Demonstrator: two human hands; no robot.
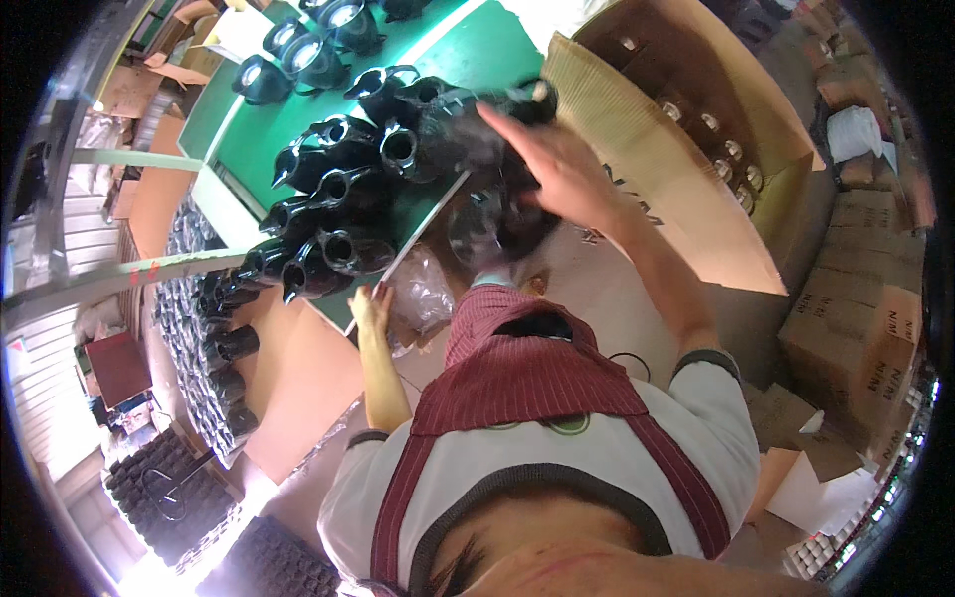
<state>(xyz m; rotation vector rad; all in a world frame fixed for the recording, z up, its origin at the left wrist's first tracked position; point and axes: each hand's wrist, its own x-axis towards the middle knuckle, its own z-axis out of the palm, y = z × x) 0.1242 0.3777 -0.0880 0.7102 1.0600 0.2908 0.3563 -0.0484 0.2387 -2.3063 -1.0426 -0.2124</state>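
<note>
Closest in, the maroon apron covers the person's front, its lower part folded out of sight. The left hand is at the near edge of the green table, fingers slightly spread; whether they grip the edge or just touch it, I cannot tell. Just beside it, below the edge, a clear bag lies crumpled, its outline hard to follow. The right hand is beyond, index finger stretched out over the table's corner, its other fingers smeared by motion; I cannot tell how far they are closed or on what. Under it is a glossy dark shape, too blurred to name. The black jugs stand close together on the table to the left of that hand, mouths up, those nearest it blurred and partly covered. Farther back, black pots with bright round tops are cut off by the upper rim. To the right, the open carton holds things mostly lost in shadow, only pale round spots showing. Beyond it, stacked boxes bend into the dark border.
</note>
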